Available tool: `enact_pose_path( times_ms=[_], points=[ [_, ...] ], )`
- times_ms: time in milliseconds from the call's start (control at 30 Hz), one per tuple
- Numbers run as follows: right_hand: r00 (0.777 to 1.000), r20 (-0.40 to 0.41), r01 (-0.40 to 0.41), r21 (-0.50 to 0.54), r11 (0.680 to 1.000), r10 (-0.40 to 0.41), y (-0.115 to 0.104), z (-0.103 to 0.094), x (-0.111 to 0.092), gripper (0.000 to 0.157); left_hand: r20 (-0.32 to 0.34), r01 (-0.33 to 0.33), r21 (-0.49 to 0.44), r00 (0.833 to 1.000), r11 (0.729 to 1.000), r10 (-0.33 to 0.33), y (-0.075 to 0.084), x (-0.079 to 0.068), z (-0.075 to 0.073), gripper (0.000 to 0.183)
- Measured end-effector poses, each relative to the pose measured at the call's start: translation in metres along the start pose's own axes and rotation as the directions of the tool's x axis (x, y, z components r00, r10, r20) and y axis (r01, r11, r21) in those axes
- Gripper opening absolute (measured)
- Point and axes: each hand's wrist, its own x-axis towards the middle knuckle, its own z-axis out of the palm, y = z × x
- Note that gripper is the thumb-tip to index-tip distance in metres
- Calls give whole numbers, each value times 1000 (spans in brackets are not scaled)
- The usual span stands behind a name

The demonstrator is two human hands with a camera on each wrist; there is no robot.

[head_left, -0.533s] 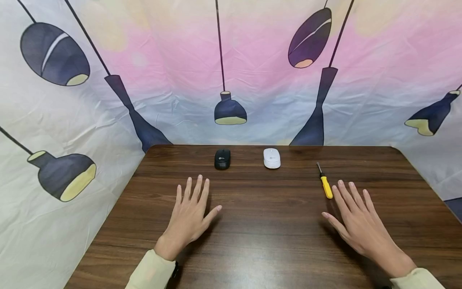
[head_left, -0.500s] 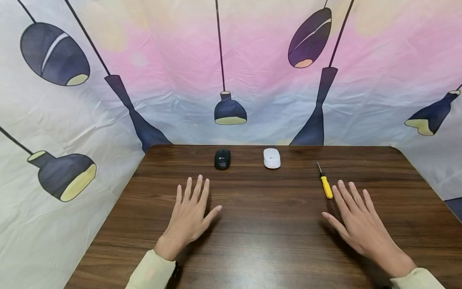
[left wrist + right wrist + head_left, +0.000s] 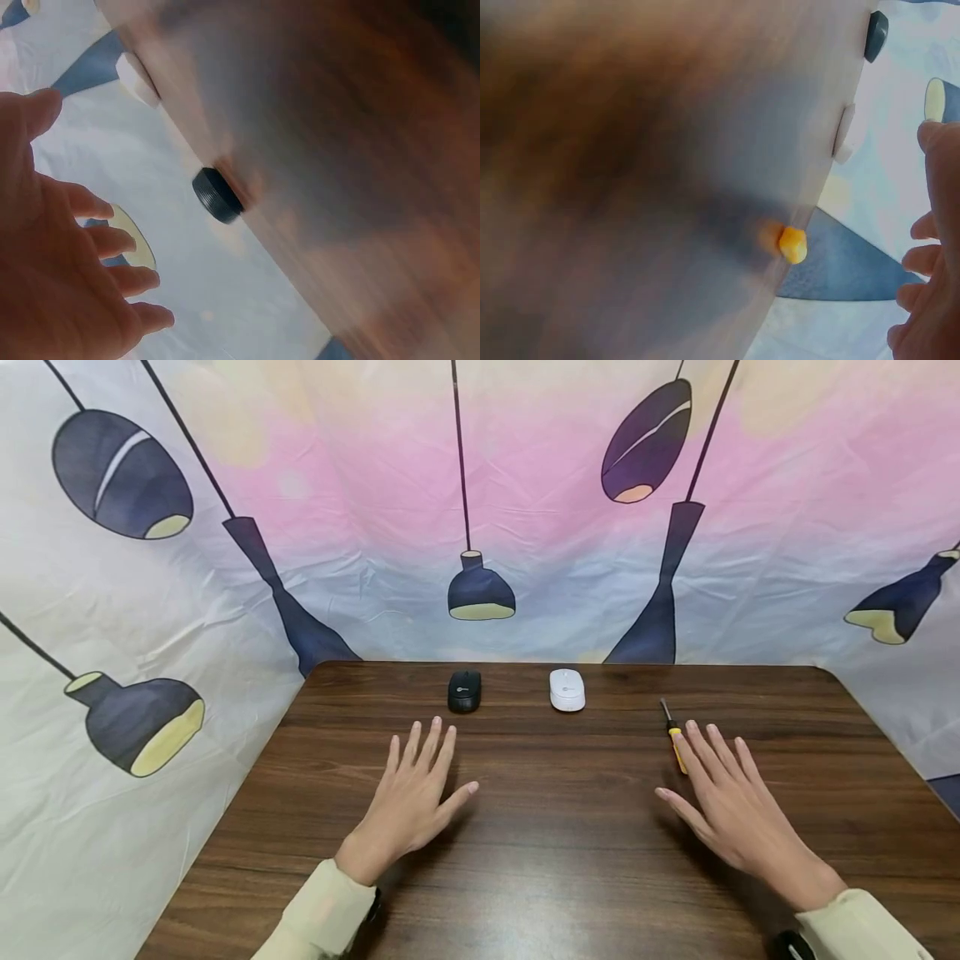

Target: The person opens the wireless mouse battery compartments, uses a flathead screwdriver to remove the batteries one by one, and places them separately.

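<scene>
My left hand [image 3: 408, 810] hovers palm down over the table with straight, spread fingers and holds nothing. Its fingertips point toward a black computer mouse [image 3: 464, 692] near the table's back edge. A white computer mouse [image 3: 567, 690] sits to the right of the black one. My right hand [image 3: 738, 814] is also spread and holds nothing. Its index finger overlaps the yellow handle of a screwdriver [image 3: 675, 745] in the head view. In the right wrist view the hand stays above the table, apart from the screwdriver's yellow end [image 3: 793, 245].
The brown wood-grain table [image 3: 555, 852] has rounded back corners. Behind it and at both sides hangs a cloth backdrop [image 3: 397, 485] printed with dark lamps. Each wrist wears a black strap at the pale sleeve [image 3: 322, 910].
Both hands have moved inward and slightly forward, the left to the right and the right to the left. My right index finger now covers part of the screwdriver's handle. Mice and screwdriver stay put.
</scene>
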Motion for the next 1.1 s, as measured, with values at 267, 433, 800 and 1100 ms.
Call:
enact_pose_path(
  times_ms=[267,433,800,1100],
  points=[
    [997,0,72,45,996,-72,-4,7,32,78,114,-46,-81,992,996,55,14,28,-3,83],
    [993,4,114,102,988,-115,-8,15,54,77,176,-62,-174,980,983,93,22,46,-2,81],
    [980,192,6,250,968,-56,-22,33,97,78,237,-96,-249,959,964,157,42,98,13,75],
    [963,268,-105,309,945,19,-21,46,128,77,231,-65,-299,963,952,139,51,130,25,72]
  ],
)
